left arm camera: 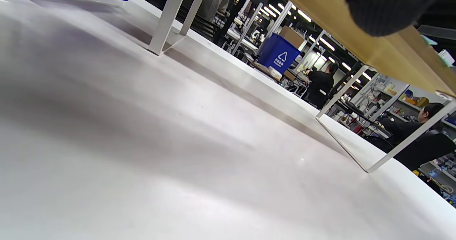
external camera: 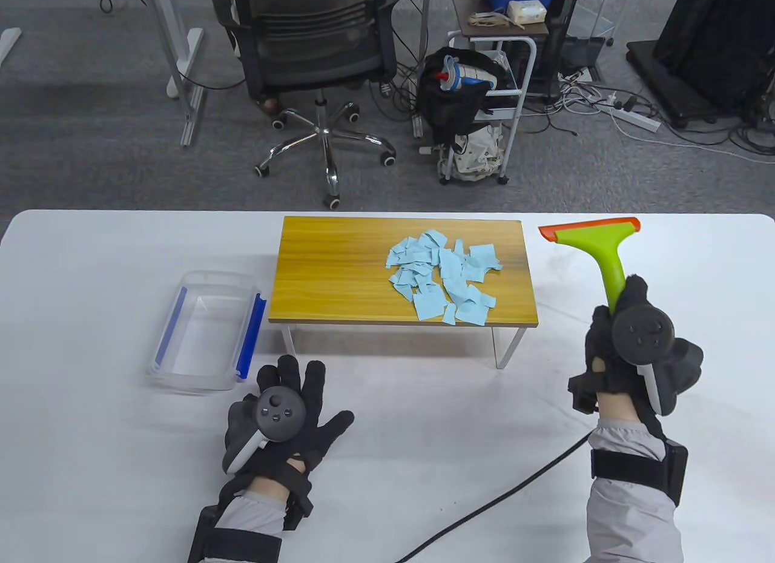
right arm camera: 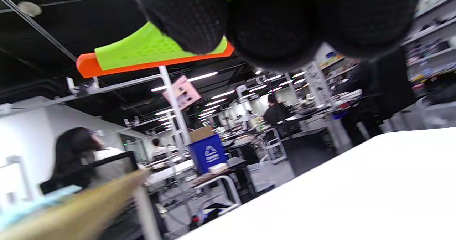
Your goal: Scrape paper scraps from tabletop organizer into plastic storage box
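Observation:
A pile of light-blue paper scraps (external camera: 445,275) lies on the wooden tabletop organizer (external camera: 339,272), a small raised stand with white legs. A clear plastic storage box (external camera: 206,330) with blue clips stands to its left. My right hand (external camera: 636,345) grips the handle of a green scraper (external camera: 599,248) with an orange blade, held up to the right of the organizer; the blade also shows in the right wrist view (right arm camera: 142,58). My left hand (external camera: 284,411) rests flat on the white table, fingers spread, in front of the box and the organizer, holding nothing.
The organizer's underside (left arm camera: 374,51) and its white legs (left arm camera: 167,19) show in the left wrist view. A black cable (external camera: 502,496) runs across the table's near right. Beyond the far edge stand an office chair (external camera: 315,54) and a cart (external camera: 484,103).

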Available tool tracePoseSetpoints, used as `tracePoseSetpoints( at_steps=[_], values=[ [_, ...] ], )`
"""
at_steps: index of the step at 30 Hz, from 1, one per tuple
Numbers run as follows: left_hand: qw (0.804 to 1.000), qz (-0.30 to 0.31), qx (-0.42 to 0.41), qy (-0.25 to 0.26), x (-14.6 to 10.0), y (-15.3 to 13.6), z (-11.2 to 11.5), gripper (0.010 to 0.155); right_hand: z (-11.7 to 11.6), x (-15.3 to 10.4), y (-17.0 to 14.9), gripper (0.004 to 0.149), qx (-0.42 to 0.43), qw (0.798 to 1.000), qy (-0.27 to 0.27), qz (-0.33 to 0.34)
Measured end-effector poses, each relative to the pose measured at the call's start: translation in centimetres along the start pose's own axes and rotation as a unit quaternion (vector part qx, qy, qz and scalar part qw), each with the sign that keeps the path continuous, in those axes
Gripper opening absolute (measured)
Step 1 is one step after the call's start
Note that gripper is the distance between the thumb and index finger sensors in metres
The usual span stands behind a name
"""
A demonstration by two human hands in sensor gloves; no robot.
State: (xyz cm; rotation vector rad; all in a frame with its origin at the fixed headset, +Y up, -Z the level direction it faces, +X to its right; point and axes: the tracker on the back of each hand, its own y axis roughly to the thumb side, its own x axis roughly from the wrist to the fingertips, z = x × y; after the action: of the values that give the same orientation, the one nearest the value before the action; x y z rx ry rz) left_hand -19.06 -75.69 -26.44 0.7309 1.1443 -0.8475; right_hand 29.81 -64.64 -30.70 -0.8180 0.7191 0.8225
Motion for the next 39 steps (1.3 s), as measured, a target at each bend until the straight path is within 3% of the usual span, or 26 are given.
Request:
tracePoseSetpoints(
  at_steps=[6, 12, 23, 31, 35, 39],
  values=[
    [0.999, -0.017, 0.001, 0.048, -0.3, -0.1, 0.0, 0.093, -2.6, -2.9, -3.2, 0.065, -0.012, 0.999, -0.031, -0.003],
    [0.993, -0.049, 0.013, 0.105, -0.6, -1.0, -0.7, 0.098, -4.5, -4.4, -4.2, 0.064, -0.009, 0.998, -0.053, 0.015],
    [0.97, -0.153, -0.037, 0.183, -0.6, -3.9, -3.5, 0.098, -4.4, -4.4, -5.0, 0.064, 0.061, 0.997, -0.043, -0.008],
    [0.911, -0.335, -0.119, 0.208, 0.2, -9.0, -6.4, 0.095, -3.9, -4.3, -5.2, 0.064, 0.11, 0.993, -0.041, -0.016],
    [0.864, -0.424, -0.197, 0.189, 0.4, -11.7, -6.0, 0.098, -3.6, -4.1, -5.5, 0.064, 0.133, 0.99, -0.044, -0.023],
    [0.844, -0.464, -0.217, 0.16, 0.8, -13.0, -5.0, 0.095, -3.4, -4.0, -5.9, 0.064, 0.15, 0.987, -0.045, -0.033]
  ],
)
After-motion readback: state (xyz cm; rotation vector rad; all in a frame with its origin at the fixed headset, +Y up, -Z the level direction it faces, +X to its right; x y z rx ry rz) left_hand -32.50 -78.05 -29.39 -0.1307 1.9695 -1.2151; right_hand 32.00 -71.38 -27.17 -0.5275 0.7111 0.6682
